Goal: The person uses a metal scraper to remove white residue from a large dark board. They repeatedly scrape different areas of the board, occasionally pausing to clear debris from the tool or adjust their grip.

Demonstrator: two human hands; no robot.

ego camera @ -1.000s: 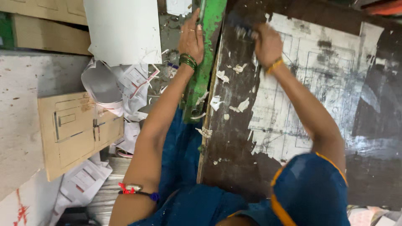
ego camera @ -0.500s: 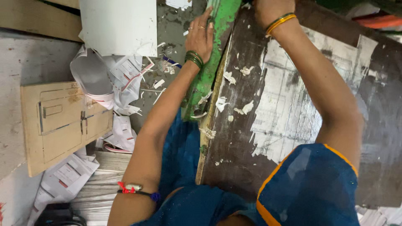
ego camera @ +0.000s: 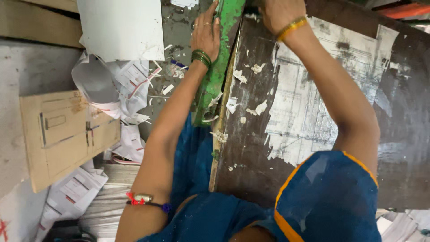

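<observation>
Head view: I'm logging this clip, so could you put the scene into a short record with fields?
Left hand: flat against the green bar, green bangles at the wrist
Right hand: at the top end of the dark worn board, grip cut off by the frame edge
Board surface: torn paper scraps and a faded printed sheet stuck on
Beside the bar: loose papers, flat cardboard piece

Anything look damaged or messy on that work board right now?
Yes. The dark work board is worn, with a printed sheet glued on it torn and peeling at its edges. Paper scraps litter the board beside the green bar, where the left hand rests. Crumpled papers lie heaped on the floor.
</observation>
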